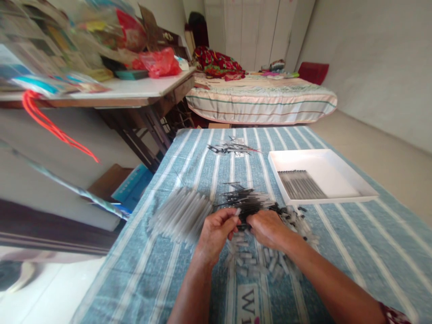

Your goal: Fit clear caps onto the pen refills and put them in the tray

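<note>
My left hand (218, 231) is closed in a pinch, with the pale tip of a small translucent tube (238, 211) sticking out between thumb and finger. Close beside it, my right hand (268, 228) has its fingers pressed together at the near edge of a pile of thin dark pen refills (246, 198). What those fingers hold, if anything, is hidden. Left of my hands lies a stack of frosted pen barrels (182, 213), blurred. Short clear caps (246, 267) are scattered below my wrists, and more caps mixed with small black pieces (300, 220) lie beyond my right forearm.
A shallow white box (347, 180) at the right holds a row of grey pens (300, 184). Loose dark sticks (232, 147) lie farther back on the striped tablecloth (141, 270). A cluttered side table (155, 87) stands left, a bed (263, 101) behind.
</note>
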Demonstrator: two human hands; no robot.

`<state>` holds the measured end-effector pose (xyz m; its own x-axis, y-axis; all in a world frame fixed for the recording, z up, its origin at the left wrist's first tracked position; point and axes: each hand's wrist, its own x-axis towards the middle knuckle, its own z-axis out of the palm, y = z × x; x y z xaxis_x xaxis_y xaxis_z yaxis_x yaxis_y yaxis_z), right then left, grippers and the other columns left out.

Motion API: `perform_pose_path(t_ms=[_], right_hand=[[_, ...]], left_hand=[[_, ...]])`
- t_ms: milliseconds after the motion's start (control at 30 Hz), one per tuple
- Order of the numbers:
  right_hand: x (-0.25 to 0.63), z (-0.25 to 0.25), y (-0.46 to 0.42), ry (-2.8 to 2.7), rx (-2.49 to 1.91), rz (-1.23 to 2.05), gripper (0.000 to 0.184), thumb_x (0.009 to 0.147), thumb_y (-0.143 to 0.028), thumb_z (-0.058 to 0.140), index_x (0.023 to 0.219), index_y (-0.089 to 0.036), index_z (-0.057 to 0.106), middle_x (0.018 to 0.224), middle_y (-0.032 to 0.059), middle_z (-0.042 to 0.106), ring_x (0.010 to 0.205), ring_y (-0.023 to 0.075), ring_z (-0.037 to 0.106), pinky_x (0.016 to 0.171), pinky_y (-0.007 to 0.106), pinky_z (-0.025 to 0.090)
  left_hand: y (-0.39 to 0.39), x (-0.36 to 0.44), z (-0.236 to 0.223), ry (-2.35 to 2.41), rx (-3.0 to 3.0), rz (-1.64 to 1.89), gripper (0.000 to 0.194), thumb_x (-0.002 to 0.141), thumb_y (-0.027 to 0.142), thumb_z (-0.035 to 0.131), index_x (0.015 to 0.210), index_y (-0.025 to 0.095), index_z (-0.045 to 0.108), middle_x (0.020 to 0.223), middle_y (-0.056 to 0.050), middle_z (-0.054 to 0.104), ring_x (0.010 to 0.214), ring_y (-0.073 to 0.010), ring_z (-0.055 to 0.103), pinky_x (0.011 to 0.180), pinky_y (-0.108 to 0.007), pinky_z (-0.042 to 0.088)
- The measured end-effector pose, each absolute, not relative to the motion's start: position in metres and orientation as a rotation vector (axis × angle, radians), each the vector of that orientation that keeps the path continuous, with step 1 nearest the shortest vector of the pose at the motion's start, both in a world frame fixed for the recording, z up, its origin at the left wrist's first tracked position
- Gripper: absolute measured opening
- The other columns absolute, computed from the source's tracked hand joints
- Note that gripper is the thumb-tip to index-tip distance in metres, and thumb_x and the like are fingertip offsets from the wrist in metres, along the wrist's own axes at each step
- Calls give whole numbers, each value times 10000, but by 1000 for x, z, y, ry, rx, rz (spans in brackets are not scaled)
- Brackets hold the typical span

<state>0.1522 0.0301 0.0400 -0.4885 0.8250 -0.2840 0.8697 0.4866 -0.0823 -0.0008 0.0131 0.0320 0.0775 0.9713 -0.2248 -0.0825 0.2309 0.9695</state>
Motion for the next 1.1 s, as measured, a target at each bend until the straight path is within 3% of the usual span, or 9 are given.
perform_pose_path(t_ms=[433, 600, 900, 1100], right_hand=[[144, 43, 36, 2526, 1405, -325, 235, 703, -166, 515, 854, -138, 693, 860, 153, 708, 801, 258, 667, 639, 284, 471], [144, 40, 36, 2578, 1350, -298, 210, 710, -178, 499, 787, -139, 690, 821, 156, 707, 785, 278, 667, 631, 302, 465], [154, 43, 40, 2600, 1412, -278, 212, 734, -235, 492, 852, -188, 662, 813, 102, 705, 784, 244, 660, 603, 263, 414], [166, 55, 39, 2570, 1500, -169, 214, 785, -238, 438, 874, -179, 624, 773, 115, 689, 737, 241, 652, 591, 272, 382]], left_hand=[[10, 1, 36, 1213, 972, 1066, 173, 678, 228, 651, 820, 129, 652, 606, 2, 621, 471, -82, 473, 407, -186, 323], [10, 1, 37, 1217, 990, 1091, 145, 694, 210, 629, 812, 129, 649, 603, 7, 615, 468, -75, 466, 406, -180, 316], [11, -1, 36, 1223, 966, 1126, 159, 677, 231, 656, 801, 133, 664, 589, 9, 613, 454, -75, 464, 402, -184, 315], [14, -7, 36, 1182, 945, 1188, 211, 662, 279, 687, 817, 136, 668, 602, -2, 619, 449, -77, 458, 399, -189, 321]])
